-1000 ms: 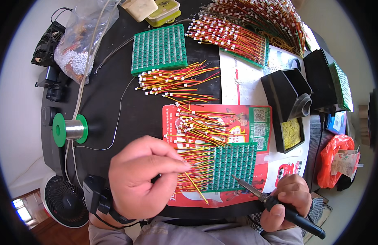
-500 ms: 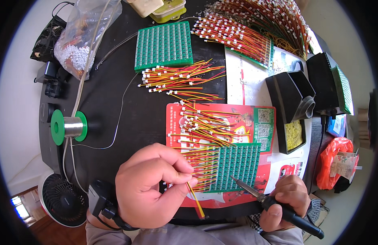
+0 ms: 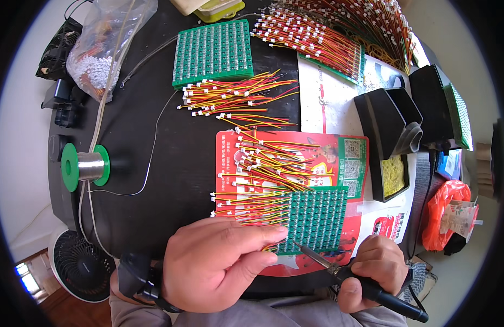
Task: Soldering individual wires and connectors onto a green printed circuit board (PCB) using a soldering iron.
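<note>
My left hand (image 3: 219,261) is at the lower left edge of a green circuit board panel (image 3: 317,218), thumb and forefinger closed on a wire lead (image 3: 271,247) whose end lies by the board. Several red, yellow and black leads with white connectors (image 3: 246,204) lie along that edge, partly covered by the hand. In my right hand (image 3: 380,264) is a soldering iron (image 3: 396,303); its tip points left, over the panel's lower left part close to my left fingertips. Whether the tip touches a pad is too small to tell.
Loose leads (image 3: 230,95) lie beyond the panel, before a stack of green panels (image 3: 212,53). A solder spool (image 3: 91,166) stands left, its strand crossing the dark table. Right are a black iron holder (image 3: 388,122) and yellow sponge (image 3: 394,177). Wired panels (image 3: 317,38) lie far right.
My left hand has turned and brought the lead from in front of the panel to its lower left edge. The soldering iron's tip has moved left and slightly down, nearer those fingers.
</note>
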The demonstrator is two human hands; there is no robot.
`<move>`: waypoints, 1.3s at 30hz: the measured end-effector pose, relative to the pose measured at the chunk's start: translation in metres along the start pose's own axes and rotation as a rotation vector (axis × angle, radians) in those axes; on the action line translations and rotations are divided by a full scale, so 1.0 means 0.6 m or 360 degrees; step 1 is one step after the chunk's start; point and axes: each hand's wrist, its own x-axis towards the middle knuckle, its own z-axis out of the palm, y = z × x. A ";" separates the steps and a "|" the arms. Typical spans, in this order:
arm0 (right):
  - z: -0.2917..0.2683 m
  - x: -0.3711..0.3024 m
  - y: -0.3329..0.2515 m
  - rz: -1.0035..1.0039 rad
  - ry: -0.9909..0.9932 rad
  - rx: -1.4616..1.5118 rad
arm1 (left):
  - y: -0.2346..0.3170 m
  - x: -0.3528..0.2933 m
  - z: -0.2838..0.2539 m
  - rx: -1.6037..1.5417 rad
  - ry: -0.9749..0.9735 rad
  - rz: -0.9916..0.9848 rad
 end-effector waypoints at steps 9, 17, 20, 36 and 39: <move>0.003 0.005 -0.006 0.0004 -0.0032 0.0007 | -0.018 -0.021 0.019 0.0459 -0.0139 0.0438; 0.010 0.003 -0.009 0.0035 -0.0002 -0.0035 | -0.030 -0.034 0.027 0.0682 -0.0207 0.0626; 0.011 0.002 -0.009 0.0047 0.0018 -0.0036 | -0.037 -0.037 0.036 0.0679 -0.0149 0.0609; 0.015 -0.001 -0.008 0.0051 0.0003 -0.0084 | -0.037 -0.039 0.033 0.0782 -0.0260 0.0533; 0.016 -0.001 -0.006 0.0047 -0.0024 -0.0083 | -0.039 -0.038 0.033 0.0792 -0.0254 0.0533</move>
